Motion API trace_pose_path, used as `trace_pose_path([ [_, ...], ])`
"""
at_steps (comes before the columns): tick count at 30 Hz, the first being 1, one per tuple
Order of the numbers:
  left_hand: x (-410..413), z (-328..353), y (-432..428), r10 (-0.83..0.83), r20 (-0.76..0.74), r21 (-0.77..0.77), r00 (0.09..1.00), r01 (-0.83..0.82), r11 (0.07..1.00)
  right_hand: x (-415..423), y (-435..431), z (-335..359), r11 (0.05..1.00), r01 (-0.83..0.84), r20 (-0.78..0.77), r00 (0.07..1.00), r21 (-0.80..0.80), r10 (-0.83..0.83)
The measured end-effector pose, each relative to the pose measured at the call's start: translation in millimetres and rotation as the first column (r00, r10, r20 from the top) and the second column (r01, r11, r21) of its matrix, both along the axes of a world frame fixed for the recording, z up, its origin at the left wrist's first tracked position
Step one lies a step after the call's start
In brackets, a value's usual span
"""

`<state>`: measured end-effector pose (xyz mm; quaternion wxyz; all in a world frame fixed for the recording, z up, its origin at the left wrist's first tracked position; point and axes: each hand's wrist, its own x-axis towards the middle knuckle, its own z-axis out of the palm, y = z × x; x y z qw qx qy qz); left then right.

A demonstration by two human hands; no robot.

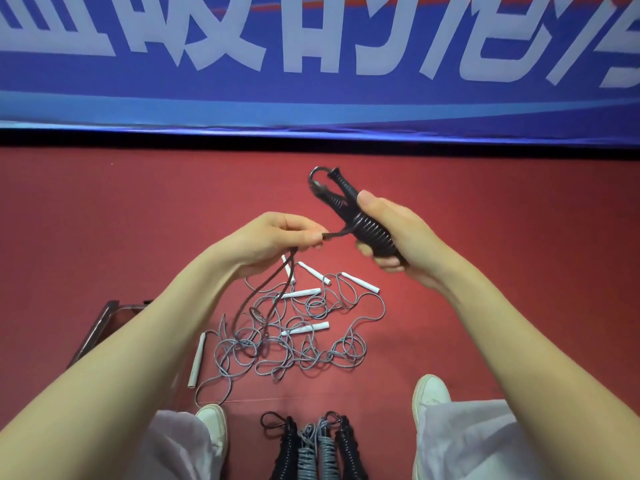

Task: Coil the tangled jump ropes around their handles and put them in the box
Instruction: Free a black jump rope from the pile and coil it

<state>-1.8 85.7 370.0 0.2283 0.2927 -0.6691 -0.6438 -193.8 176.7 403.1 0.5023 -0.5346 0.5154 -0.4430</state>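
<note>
My right hand [394, 237] grips a pair of black jump-rope handles [349, 209] held together, with black rope coiled round their lower part. My left hand [277, 237] pinches the loose black rope [266, 292] just left of the coil; the rest of it hangs down to the floor. Below my hands lies a tangle of grey ropes [298, 337] with several white handles [360, 283] on the red floor. Several coiled ropes [311, 448], black and grey, lie side by side between my feet. A dark-framed clear box [104, 320] shows behind my left forearm, mostly hidden.
A blue banner [311, 64] with large white characters stands along the far edge of the red floor [138, 209]. My white shoes [429, 393] and light trouser legs frame the bottom of the view.
</note>
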Motion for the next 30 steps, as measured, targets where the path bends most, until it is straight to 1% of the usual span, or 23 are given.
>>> trace_pose_path([
  [2,1.1,1.1,-1.2,-0.050,0.003,-0.083,0.999,0.050,0.995,-1.8,4.7,3.7,0.966,-0.210,-0.069,0.973,0.152,0.222],
  [3,1.6,2.3,-1.3,-0.083,0.045,-0.112,0.996,0.087,0.990,-1.3,6.6,4.2,0.927,-0.284,-0.125,0.939,0.244,0.321],
  [4,1.6,3.5,-1.2,-0.110,0.125,-0.141,0.986,0.127,0.982,1.8,8.2,3.7,0.886,-0.318,-0.212,0.891,0.338,0.401],
  [5,1.2,4.5,-0.6,-0.126,0.225,-0.162,0.966,0.165,0.973,7.3,9.3,1.2,0.855,-0.303,-0.340,0.821,0.422,0.459],
  [6,-0.6,4.8,0.4,-0.123,0.330,-0.194,0.936,0.194,0.961,14.3,9.0,-2.9,0.845,-0.243,-0.502,0.713,0.476,0.488],
  [7,-2.9,4.5,2.0,-0.089,0.424,-0.245,0.901,0.208,0.947,21.6,7.5,-9.4,0.860,-0.161,-0.666,0.570,0.485,0.482],
  [8,-6.4,3.5,4.3,-0.024,0.492,-0.317,0.871,0.205,0.926,28.0,6.0,-16.9,0.896,-0.071,-0.805,0.413,0.438,0.426],
  [9,-11.0,1.7,6.9,0.062,0.508,-0.388,0.859,0.164,0.907,32.6,4.4,-23.8,0.941,0.011,-0.904,0.279,0.339,0.323],
  [10,-15.5,-0.1,9.8,0.149,0.472,-0.442,0.869,0.087,0.893,34.4,2.9,-28.1,0.974,0.073,-0.962,0.186,0.215,0.199],
  [11,-19.9,-1.6,12.8,0.221,0.392,-0.455,0.893,-0.021,0.891,33.5,0.6,-30.0,0.989,0.116,-0.988,0.133,0.093,0.077],
  [12,-23.5,-4.1,14.0,0.279,0.294,-0.432,0.914,-0.134,0.892,30.8,-1.7,-29.9,0.990,0.143,-0.994,0.108,-0.012,-0.027],
  [14,-27.8,-3.3,17.9,0.331,0.133,-0.335,0.934,-0.272,0.902,24.0,-6.2,-27.4,0.968,0.167,-0.975,0.090,-0.186,-0.203],
  [15,-29.7,-1.9,19.4,0.332,0.041,-0.238,0.942,-0.314,0.919,20.9,-7.0,-26.0,0.950,0.176,-0.956,0.100,-0.257,-0.277],
  [17,-32.3,3.2,21.8,0.342,-0.129,0.060,0.931,-0.337,0.940,16.2,-7.1,-23.1,0.912,0.195,-0.912,0.133,-0.360,-0.389],
  [18,-32.8,5.5,22.6,0.355,-0.165,0.184,0.920,-0.325,0.928,14.2,-7.4,-22.3,0.895,0.201,-0.891,0.148,-0.398,-0.429],
  [19,-32.8,7.0,22.8,0.342,-0.159,0.260,0.926,-0.294,0.920,12.4,-7.6,-21.3,0.879,0.208,-0.872,0.160,-0.428,-0.463],
  [20,-32.3,8.3,23.1,0.290,-0.125,0.291,0.949,-0.245,0.925,10.8,-7.5,-20.6,0.867,0.213,-0.857,0.169,-0.450,-0.486],
  [22,-29.1,10.8,23.5,0.130,-0.052,0.313,0.990,-0.108,0.944,9.1,-6.4,-20.7,0.857,0.213,-0.841,0.189,-0.469,-0.507],
  [23,-26.6,12.7,23.3,0.077,-0.027,0.319,0.997,-0.064,0.945,9.2,-5.5,-21.4,0.855,0.208,-0.834,0.203,-0.476,-0.513],
  [24,-24.5,14.6,22.1,0.063,-0.008,0.316,0.998,-0.057,0.947,9.9,-4.3,-21.6,0.851,0.207,-0.824,0.222,-0.482,-0.521],
  [27,-19.3,17.3,18.4,0.144,0.039,0.294,0.989,-0.149,0.944,12.7,-2.2,-18.6,0.833,0.236,-0.778,0.298,-0.501,-0.553],
  [30,-20.4,14.9,20.3,0.196,0.016,0.367,0.981,-0.188,0.911,13.1,-1.9,-16.8,0.841,0.235,-0.766,0.348,-0.487,-0.540],
])
